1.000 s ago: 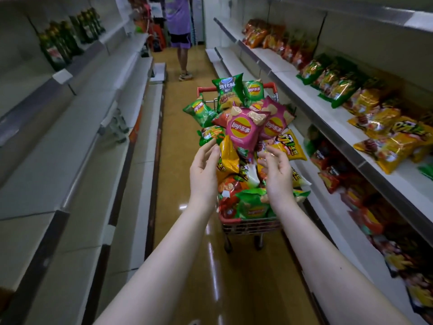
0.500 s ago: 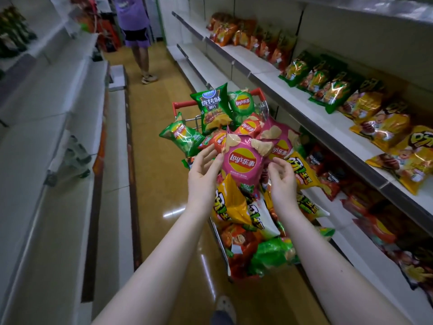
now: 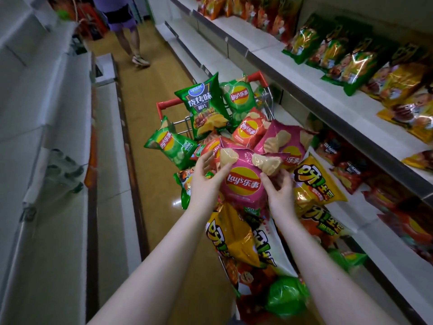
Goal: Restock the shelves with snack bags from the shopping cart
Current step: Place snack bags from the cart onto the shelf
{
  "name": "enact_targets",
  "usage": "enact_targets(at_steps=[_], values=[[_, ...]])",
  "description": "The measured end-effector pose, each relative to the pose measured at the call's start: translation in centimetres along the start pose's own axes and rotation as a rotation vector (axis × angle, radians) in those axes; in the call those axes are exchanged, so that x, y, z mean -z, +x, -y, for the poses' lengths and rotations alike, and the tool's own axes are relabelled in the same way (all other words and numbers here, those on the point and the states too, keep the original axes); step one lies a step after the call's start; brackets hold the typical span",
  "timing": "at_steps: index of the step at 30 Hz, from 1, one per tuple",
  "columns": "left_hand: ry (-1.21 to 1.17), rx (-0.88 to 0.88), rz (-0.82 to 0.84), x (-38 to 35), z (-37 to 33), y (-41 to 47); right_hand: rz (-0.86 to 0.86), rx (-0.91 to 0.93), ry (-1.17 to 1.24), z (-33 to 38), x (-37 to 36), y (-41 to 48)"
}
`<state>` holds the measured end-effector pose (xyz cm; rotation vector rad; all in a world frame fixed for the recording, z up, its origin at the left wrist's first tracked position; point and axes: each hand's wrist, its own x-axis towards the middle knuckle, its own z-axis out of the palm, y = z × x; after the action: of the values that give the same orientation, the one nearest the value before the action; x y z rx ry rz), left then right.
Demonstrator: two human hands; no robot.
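A shopping cart with a red handle (image 3: 165,105) stands in the aisle, heaped with snack bags. On top of the heap lies a pink Lay's bag (image 3: 243,181). My left hand (image 3: 206,181) presses against its left edge, fingers spread. Its right edge is pinched by my right hand (image 3: 280,193) between thumb and fingers. A second pink bag (image 3: 284,141), a red Lay's bag (image 3: 249,130), green bags (image 3: 206,109) and yellow bags (image 3: 314,181) surround it.
Right-hand shelves (image 3: 339,109) hold rows of green, yellow and red snack bags on two levels. Left-hand shelves (image 3: 58,141) are mostly bare, with a few bottles (image 3: 63,170). A person in purple shorts (image 3: 121,22) stands farther down the aisle.
I have come closer to the cart. Both hands have closed in on the pink Lay's bag, from hovering over the heap to touching its two sides.
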<state>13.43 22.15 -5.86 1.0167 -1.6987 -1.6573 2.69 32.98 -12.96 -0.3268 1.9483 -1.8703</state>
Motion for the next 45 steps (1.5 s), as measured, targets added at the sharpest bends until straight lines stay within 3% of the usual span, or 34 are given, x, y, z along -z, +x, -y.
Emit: enact_targets(at_steps=[10,23,28,35,40,45], values=[[0.018,0.015,0.105,-0.2,0.1,1.9,-0.039,0.034,0.005,0.5,-0.4,0.3],[0.007,0.037,0.338,-1.1,-2.0,4.2,-0.100,0.175,0.145,7.4,-1.0,0.6],[-0.041,-0.009,0.234,-2.1,-2.4,4.8,-0.097,0.141,0.145,8.0,-1.0,1.6],[-0.115,0.035,0.091,-2.0,-2.5,5.7,-0.394,0.043,-0.070,4.3,2.9,6.3],[-0.077,0.055,0.056,-2.2,-2.2,6.3,-0.265,-0.170,-0.194,2.6,4.6,10.9],[-0.019,0.059,0.047,-2.5,-1.9,6.3,-0.120,-0.165,-0.236,2.8,5.4,12.5]])
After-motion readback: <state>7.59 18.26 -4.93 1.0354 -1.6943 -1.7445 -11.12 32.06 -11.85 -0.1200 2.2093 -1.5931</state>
